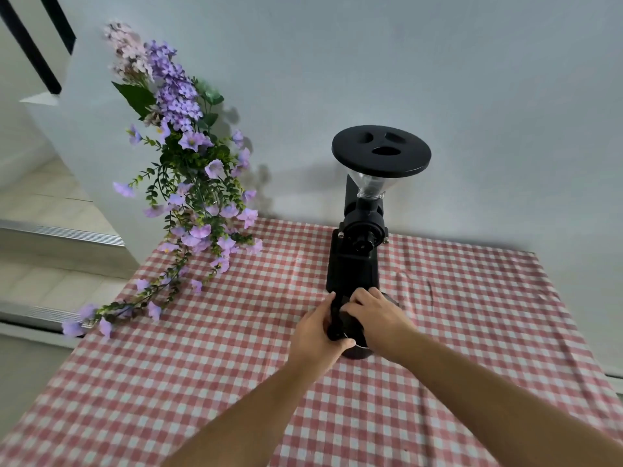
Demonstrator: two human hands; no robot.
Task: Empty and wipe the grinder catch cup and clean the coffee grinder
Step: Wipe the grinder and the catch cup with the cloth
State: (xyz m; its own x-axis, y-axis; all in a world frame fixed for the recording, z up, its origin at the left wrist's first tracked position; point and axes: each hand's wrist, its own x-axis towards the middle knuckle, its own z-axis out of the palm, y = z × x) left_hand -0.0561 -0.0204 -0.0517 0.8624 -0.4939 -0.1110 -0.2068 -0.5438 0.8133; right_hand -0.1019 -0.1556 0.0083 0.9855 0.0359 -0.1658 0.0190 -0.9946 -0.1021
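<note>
From the head camera, a black coffee grinder (357,251) stands right of centre in the frame, on a table covered with a red-and-white checked cloth (202,358). It has a clear funnel at the top, closed by a round black lid (381,151), and its back is close to a pale wall (404,62).

Just below the grinder's base, in the middle of the frame, both hands meet around a dark cup (354,347) with a shiny rim, which sits low at the foot of the grinder. The left hand (315,332) is curled around a black handle-like part (334,320) on the cup's left side, thumb and fingers wrapped on it. The right hand (379,318) lies over the top and right of the cup, fingers bent and pressed together on it. Most of the cup is hidden by the hands.

At the left of the frame, a spray of purple flowers (188,183) leans over the table's far left corner, its lowest stems trailing on the cloth.
</note>
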